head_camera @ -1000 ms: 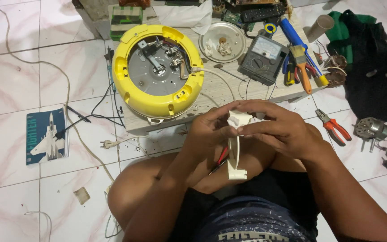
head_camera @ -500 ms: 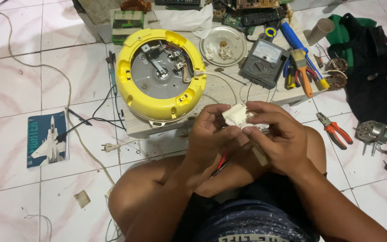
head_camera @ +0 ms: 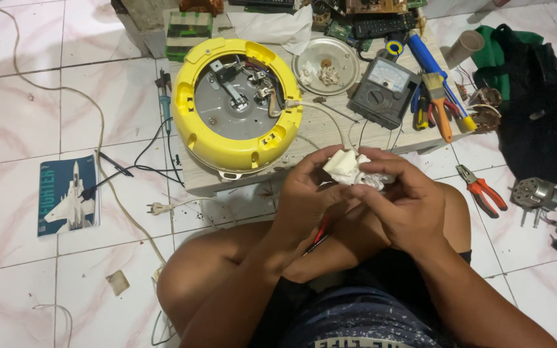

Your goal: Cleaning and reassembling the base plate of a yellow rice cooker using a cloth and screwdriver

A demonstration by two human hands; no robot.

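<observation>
White part (head_camera: 346, 166): small white plastic piece, held between both hands above the lap, just in front of the near edge of the low wooden board (head_camera: 320, 129); shape partly hidden by fingers.
Left hand (head_camera: 304, 196): raised from the lap, forearm angled up from lower left, wrist bent, fingers curled closed around the left side of the white part, thumb pressed near its top.
Right hand (head_camera: 407, 203): forearm brought in from lower right, back of hand turned up toward the camera, fingers folded over the right side of the white part; hold is closed, fingertips mostly hidden.
Red-handled tool (head_camera: 320, 231): seen under the left hand, against the leg; whether it is gripped cannot be told.
White cable (head_camera: 330, 119): run from the yellow housing toward the hands; its end is hidden among the fingers.
Yellow appliance (head_camera: 236, 103): round yellow housing, opened side up, grey metal plate and wiring exposed; set on the board, beyond the hands to the left.
Metal dish (head_camera: 327, 58): round, small bits inside, placed behind the housing to the right.
Analog meter (head_camera: 383, 90): dark grey, laid on the board right of the dish.
Brush and screwdrivers (head_camera: 436, 96): clustered at the board's right end.
Orange pliers (head_camera: 481, 190): laid on the tile floor, right of the right hand, well apart.
Small motor (head_camera: 536, 193): on the floor, far right.
Booklet (head_camera: 67, 193): jet picture on cover, flat on the tiles at left.
Posture: person seated on the floor, knees bent, hands held together over the lap.
</observation>
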